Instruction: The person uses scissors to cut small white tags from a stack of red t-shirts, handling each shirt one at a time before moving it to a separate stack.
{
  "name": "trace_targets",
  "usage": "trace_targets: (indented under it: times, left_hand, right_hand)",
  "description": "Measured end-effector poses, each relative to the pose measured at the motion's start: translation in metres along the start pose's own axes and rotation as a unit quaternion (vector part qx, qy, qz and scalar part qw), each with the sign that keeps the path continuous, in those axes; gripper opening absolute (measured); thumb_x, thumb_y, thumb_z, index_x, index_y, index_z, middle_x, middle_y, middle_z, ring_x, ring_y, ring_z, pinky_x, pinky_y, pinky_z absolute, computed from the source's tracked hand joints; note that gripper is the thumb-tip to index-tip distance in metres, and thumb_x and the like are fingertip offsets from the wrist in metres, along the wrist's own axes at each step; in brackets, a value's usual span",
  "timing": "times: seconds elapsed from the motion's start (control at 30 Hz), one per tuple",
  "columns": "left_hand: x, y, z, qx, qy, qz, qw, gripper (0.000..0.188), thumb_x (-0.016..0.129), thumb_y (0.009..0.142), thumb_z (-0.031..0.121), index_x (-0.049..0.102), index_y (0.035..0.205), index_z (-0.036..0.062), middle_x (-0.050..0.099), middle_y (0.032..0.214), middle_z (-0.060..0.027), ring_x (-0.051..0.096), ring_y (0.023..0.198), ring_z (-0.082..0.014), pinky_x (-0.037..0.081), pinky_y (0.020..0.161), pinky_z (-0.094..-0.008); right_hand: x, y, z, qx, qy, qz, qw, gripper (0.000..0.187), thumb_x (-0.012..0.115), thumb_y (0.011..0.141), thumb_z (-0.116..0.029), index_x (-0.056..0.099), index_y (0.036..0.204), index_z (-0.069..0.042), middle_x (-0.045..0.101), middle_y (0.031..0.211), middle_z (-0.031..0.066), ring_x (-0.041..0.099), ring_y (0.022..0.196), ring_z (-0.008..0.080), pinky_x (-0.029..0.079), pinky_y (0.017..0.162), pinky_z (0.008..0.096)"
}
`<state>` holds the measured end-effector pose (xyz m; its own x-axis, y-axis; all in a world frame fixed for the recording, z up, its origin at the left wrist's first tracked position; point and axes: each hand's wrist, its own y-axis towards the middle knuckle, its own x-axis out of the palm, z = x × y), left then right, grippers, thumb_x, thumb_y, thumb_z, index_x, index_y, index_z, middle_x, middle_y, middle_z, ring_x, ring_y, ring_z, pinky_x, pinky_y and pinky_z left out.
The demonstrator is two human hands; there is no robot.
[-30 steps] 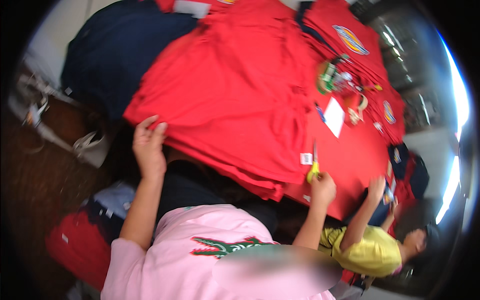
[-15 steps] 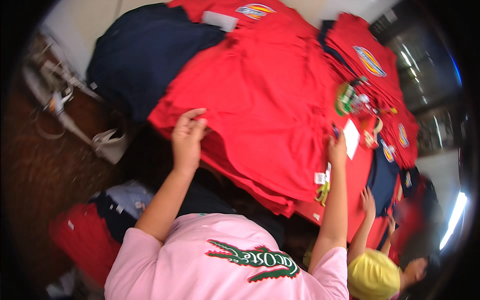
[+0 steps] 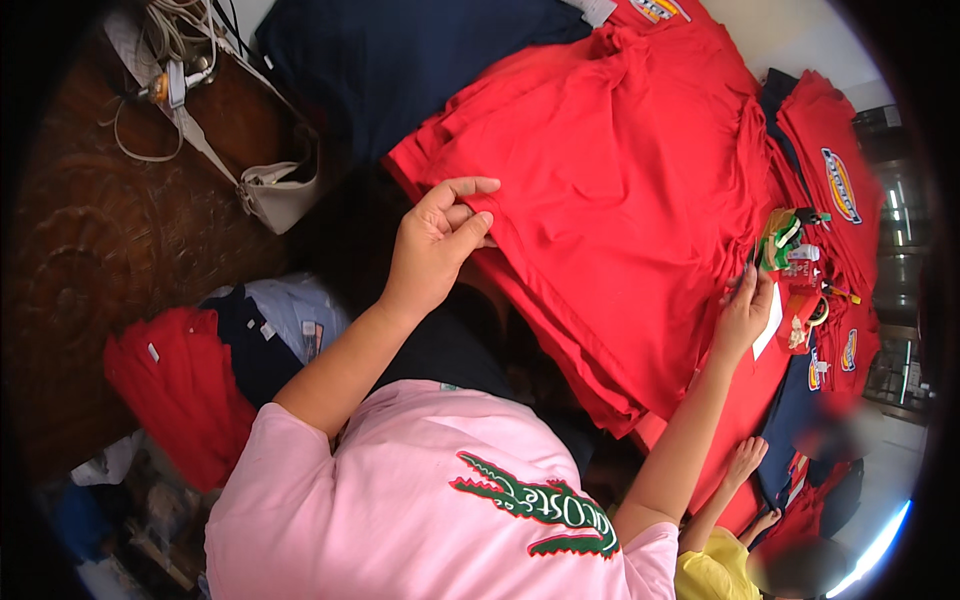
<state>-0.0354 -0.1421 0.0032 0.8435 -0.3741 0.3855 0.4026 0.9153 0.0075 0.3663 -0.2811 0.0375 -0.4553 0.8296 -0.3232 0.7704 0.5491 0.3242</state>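
A stack of red garments (image 3: 620, 200) lies spread before me, its near edge hanging over the table edge. My left hand (image 3: 440, 240) pinches the near left edge of the top red garment between thumb and fingers, the index finger reaching along the cloth. At the right side of the stack, my right hand (image 3: 747, 308) is closed, with something thin and dark at its fingertips that I cannot make out. A white paper (image 3: 769, 325) lies just beside that hand. Beyond it sits a cluster of small items with a green tape roll (image 3: 780, 240).
Navy garments (image 3: 410, 60) lie at the far left. More red shirts with badges (image 3: 835, 180) are stacked at the right. A co-worker's hand (image 3: 745, 460) rests by the near right table edge. Folded clothes (image 3: 180, 385) and a pale bag (image 3: 280, 195) are at my left.
The view has swung, so the garments and both hands appear farther right. My left hand still holds the cloth edge; my right hand stays by the right side of the stack.
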Motion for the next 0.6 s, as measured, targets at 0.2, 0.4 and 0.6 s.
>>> trace_targets:
  times: [0.2,0.4,0.6]
  left_hand:
    - [-0.007,-0.005,-0.004,-0.029,-0.005,0.021,0.999,0.041,0.064,0.104,0.003,0.059,0.144,0.0006,0.069,0.086,0.0011,0.067,0.084,-0.0055,0.061,0.087,-0.0285]
    - [-0.017,-0.006,-0.021,-0.030,-0.010,0.008,0.999,0.043,0.063,0.104,0.003,0.057,0.147,0.0004,0.069,0.085,0.0011,0.068,0.086,-0.0048,0.061,0.087,-0.0289]
    - [-0.011,-0.006,-0.020,-0.043,-0.016,0.028,0.999,0.040,0.062,0.105,0.002,0.058,0.145,-0.0016,0.067,0.082,0.0013,0.065,0.082,-0.0038,0.061,0.087,-0.0287]
  right_hand:
    - [0.124,-0.116,-0.091,0.027,0.097,-0.210,0.972,0.014,0.064,0.108,-0.014,0.070,0.112,-0.002,0.060,0.084,-0.0056,0.049,0.070,0.0010,0.039,0.061,0.0192]
    - [0.175,-0.158,-0.095,0.106,0.133,-0.337,0.926,0.014,0.065,0.106,-0.012,0.066,0.101,0.001,0.058,0.075,-0.0020,0.053,0.068,0.0043,0.046,0.063,0.0229]
    - [0.183,-0.159,-0.103,0.101,0.042,-0.331,0.937,0.022,0.071,0.103,-0.019,0.068,0.094,0.001,0.054,0.065,-0.0013,0.049,0.060,0.0048,0.046,0.056,0.0252]
